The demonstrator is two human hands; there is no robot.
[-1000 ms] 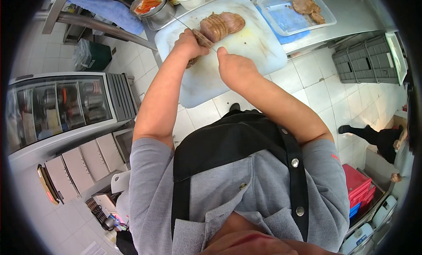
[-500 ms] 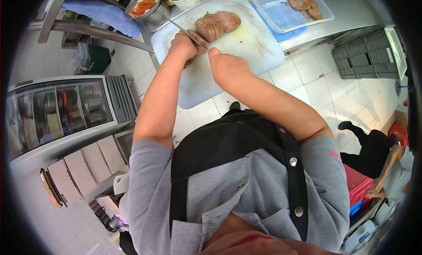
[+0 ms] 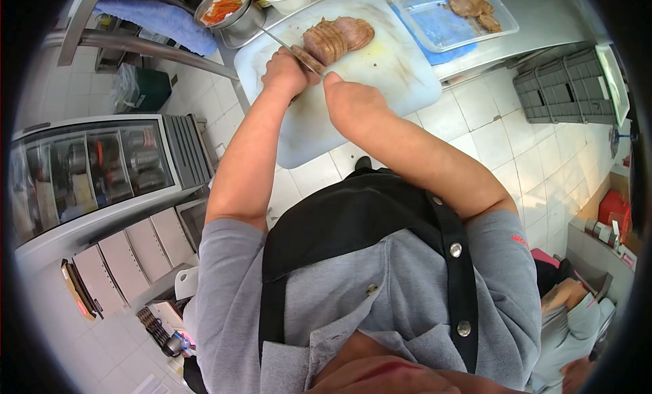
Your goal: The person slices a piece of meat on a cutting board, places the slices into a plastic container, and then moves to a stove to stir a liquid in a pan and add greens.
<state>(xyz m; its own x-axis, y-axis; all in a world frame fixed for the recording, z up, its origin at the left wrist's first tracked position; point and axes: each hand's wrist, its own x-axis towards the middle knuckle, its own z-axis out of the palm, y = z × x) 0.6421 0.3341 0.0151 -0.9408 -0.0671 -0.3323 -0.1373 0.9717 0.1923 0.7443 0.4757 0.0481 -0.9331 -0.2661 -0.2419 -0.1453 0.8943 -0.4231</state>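
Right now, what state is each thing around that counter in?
Meat: partly sliced
Knife: gripped, blade at the meat
Left hand: curled over meat
Right hand: gripping knife
Cutting board: flat, stained
Clear container: uncovered, holding meat slices
White tub: uncovered, greens inside

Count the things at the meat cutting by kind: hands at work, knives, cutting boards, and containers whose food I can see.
Hands: 2 (left hand, right hand)
Knife: 1
Cutting board: 1
Clear box with meat slices: 1
Metal bowl with orange strips: 1
White tub with green leaves: 1
Total: 7
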